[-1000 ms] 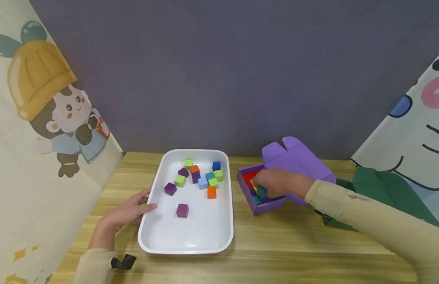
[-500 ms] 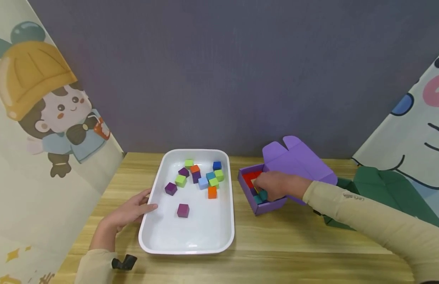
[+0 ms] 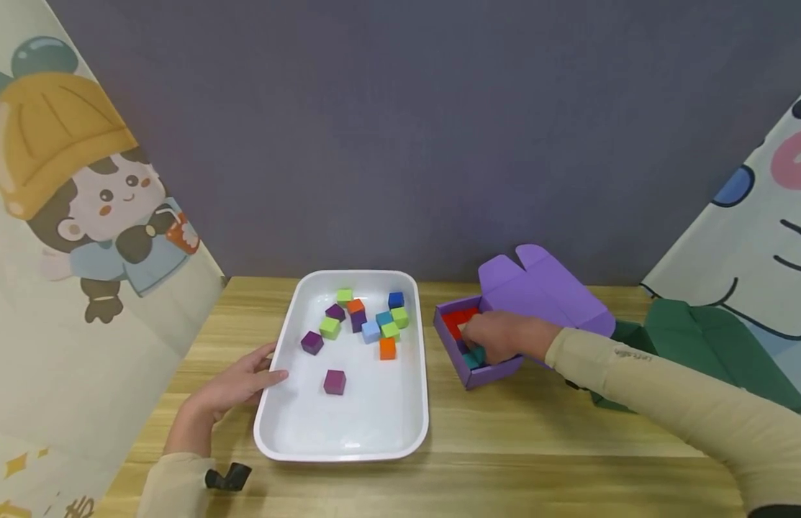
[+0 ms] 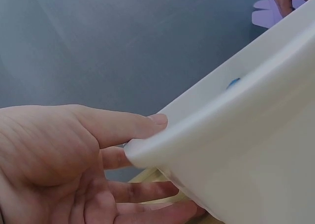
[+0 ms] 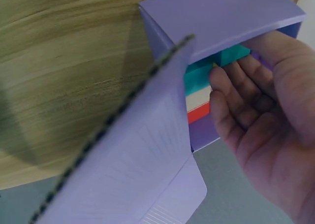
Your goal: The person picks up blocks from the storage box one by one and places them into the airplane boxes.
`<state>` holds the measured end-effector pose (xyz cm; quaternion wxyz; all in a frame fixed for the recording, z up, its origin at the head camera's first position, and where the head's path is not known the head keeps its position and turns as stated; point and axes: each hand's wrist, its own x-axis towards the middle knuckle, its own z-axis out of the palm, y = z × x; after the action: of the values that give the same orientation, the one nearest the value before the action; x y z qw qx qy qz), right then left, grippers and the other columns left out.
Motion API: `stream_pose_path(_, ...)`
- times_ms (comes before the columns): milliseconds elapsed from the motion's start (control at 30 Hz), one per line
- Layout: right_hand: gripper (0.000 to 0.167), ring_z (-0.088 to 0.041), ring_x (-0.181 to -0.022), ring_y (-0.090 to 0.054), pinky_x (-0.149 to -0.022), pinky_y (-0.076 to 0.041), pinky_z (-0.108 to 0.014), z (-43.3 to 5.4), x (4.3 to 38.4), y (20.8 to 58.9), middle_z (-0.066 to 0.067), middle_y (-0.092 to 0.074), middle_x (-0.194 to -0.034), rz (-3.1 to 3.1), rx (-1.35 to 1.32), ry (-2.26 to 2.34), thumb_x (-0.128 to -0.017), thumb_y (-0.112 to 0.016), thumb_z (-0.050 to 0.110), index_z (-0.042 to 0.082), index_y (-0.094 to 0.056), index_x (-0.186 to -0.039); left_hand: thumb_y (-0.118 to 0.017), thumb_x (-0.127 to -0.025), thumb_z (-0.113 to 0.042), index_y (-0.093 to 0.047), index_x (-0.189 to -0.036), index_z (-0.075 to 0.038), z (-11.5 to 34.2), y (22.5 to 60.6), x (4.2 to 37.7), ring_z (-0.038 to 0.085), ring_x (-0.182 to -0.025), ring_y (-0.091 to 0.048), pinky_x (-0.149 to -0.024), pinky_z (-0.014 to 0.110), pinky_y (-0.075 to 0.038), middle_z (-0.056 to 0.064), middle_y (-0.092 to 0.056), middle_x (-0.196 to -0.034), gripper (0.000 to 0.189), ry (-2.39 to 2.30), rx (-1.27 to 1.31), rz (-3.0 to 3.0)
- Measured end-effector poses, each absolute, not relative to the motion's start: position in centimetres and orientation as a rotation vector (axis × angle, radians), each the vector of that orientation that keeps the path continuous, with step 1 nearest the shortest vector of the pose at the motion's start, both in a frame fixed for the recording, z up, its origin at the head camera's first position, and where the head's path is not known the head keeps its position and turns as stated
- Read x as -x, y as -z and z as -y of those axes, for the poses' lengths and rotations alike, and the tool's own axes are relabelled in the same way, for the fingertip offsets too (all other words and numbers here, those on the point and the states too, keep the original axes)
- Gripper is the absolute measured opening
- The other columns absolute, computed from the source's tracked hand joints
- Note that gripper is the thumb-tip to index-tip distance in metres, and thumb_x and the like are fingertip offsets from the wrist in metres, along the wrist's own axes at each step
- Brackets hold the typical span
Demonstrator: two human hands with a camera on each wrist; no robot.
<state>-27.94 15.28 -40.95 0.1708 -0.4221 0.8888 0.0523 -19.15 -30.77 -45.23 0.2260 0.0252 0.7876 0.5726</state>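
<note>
The white tray (image 3: 342, 457) is gripped at its left rim by my left hand (image 3: 234, 387), thumb over the edge and fingers below, as the left wrist view shows. My right hand (image 3: 497, 335) reaches into the open purple box (image 3: 448, 350). Its thumb and fingers pinch a teal block (image 5: 234, 54) low inside the box. Beside it lie another teal piece (image 5: 197, 78), a pale piece (image 5: 199, 99) and a red piece (image 5: 198, 113). The hand hides part of the box's contents in the head view.
In the tray lie several small cubes, among them a magenta cube (image 3: 335, 382), an orange cube (image 3: 387, 349) and a dark blue cube (image 3: 396, 300). The purple lid (image 3: 542, 288) leans back. A green box (image 3: 711, 352) stands open under the right forearm, on the wooden table (image 3: 504, 439).
My right hand has stayed in the purple box; the teal block at its fingers has sunk slightly lower. The left hand keeps its grip on the tray. The head view has shifted a little.
</note>
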Motion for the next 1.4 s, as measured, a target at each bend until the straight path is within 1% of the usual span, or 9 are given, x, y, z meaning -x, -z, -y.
stream_pose_path(300, 0.022, -0.014, -0.066, -0.049, -0.064, -0.048, -0.028, -15.3, 27.7, 41.4, 0.007, -0.052, -0.071, -2.549, 1.147, -0.25, -0.077, -0.08, 0.011, 0.016, -0.06, -0.085, -0.061, -0.098, -0.023, -0.017, -0.153, -0.003, 30.7, 45.1, 19.1, 0.036, -0.111, -0.058, -0.085, 0.051, -0.053, 0.034, -0.03, -0.147, 0.074, -1.565, -0.067, -2.182)
stream_pose_path(500, 0.021, -0.015, -0.061, -0.047, -0.058, -0.046, -0.029, -15.6, 27.6, 41.3, 0.006, -0.048, -0.064, -2.577, 1.22, -0.261, -0.077, -0.08, 0.015, 0.013, -0.06, -0.081, -0.06, -0.098, -0.02, -0.015, -0.153, -0.003, 30.8, 45.5, 18.9, 0.036, -0.109, -0.059, -0.084, 0.05, -0.053, 0.034, -0.031, -0.145, 0.073, -1.609, -0.074, -2.14)
stream_pose_path(633, 0.023, -0.014, -0.061, -0.048, -0.058, -0.047, -0.027, -15.5, 27.8, 40.2, 0.007, -0.051, -0.066, -2.625, 1.214, -0.168, -0.077, -0.083, 0.019, 0.011, -0.062, -0.081, -0.059, -0.099, -0.019, -0.015, -0.153, -0.002, 31.1, 45.6, 18.8, 0.037, -0.107, -0.06, -0.083, 0.05, -0.054, 0.036, -0.032, -0.144, 0.072, -1.62, -0.094, -2.135)
stream_pose_path(733, 0.019, -0.013, -0.062, -0.05, -0.06, -0.048, -0.027, -14.9, 27.8, 38.9, 0.007, -0.053, -0.07, -2.669, 1.201, -0.044, -0.081, -0.079, 0.018, 0.011, -0.062, -0.082, -0.059, -0.099, -0.019, -0.016, -0.153, -0.002, 31.1, 45.5, 18.8, 0.037, -0.107, -0.06, -0.083, 0.051, -0.054, 0.035, -0.032, -0.144, 0.071, -1.61, -0.096, -2.149)
stream_pose_path(867, 0.016, -0.011, -0.058, -0.048, -0.054, -0.045, -0.026, -13.5, 28.0, 37.3, 0.008, -0.052, -0.067, -2.714, 1.232, 0.057, -0.087, -0.072, 0.018, 0.014, -0.059, -0.078, -0.061, -0.098, -0.021, -0.017, -0.153, -0.003, 30.9, 45.3, 19.0, 0.036, -0.109, -0.059, -0.084, 0.05, -0.053, 0.034, -0.033, -0.144, 0.073, -1.588, -0.097, -2.175)
stream_pose_path(1033, 0.012, -0.008, -0.054, -0.047, -0.051, -0.04, -0.024, -10.9, 27.9, 36.3, 0.01, -0.049, -0.061, -2.753, 1.245, 0.111, -0.087, -0.068, 0.017, 0.018, -0.061, -0.077, -0.06, -0.098, -0.022, -0.017, -0.154, -0.004, 30.8, 45.2, 19.1, 0.036, -0.109, -0.059, -0.085, 0.05, -0.053, 0.033, -0.033, -0.144, 0.073, -1.577, -0.102, -2.181)
stream_pose_path(1133, 0.01, -0.009, -0.055, -0.049, -0.051, -0.042, -0.023, -9.0, 28.0, 36.2, 0.009, -0.051, -0.062, -2.758, 1.198, 0.161, -0.089, -0.067, 0.02, 0.02, -0.061, -0.081, -0.06, -0.098, -0.022, -0.016, -0.154, -0.005, 30.8, 45.1, 19.0, 0.036, -0.109, -0.059, -0.084, 0.051, -0.053, 0.034, -0.033, -0.145, 0.074, -1.571, -0.098, -2.179)
stream_pose_path(1267, 0.009, -0.011, -0.065, -0.054, -0.06, -0.048, -0.02, -6.6, 28.3, 36.1, 0.01, -0.057, -0.073, -2.745, 1.089, 0.217, -0.091, -0.07, 0.027, 0.021, -0.063, -0.09, -0.061, -0.098, -0.022, -0.016, -0.154, -0.003, 30.8, 45.0, 19.0, 0.036, -0.108, -0.059, -0.084, 0.051, -0.053, 0.034, -0.033, -0.144, 0.074, -1.57, -0.105, -2.181)
stream_pose_path(1400, 0.01, -0.012, -0.074, -0.055, -0.068, -0.049, -0.02, -4.4, 29.3, 36.5, 0.008, -0.059, -0.079, -2.718, 1.07, 0.262, -0.09, -0.071, 0.026, 0.02, -0.064, -0.092, -0.06, -0.098, -0.02, -0.017, -0.153, -0.003, 30.8, 45.0, 18.9, 0.036, -0.108, -0.06, -0.084, 0.051, -0.053, 0.034, -0.035, -0.143, 0.072, -1.583, -0.115, -2.173)
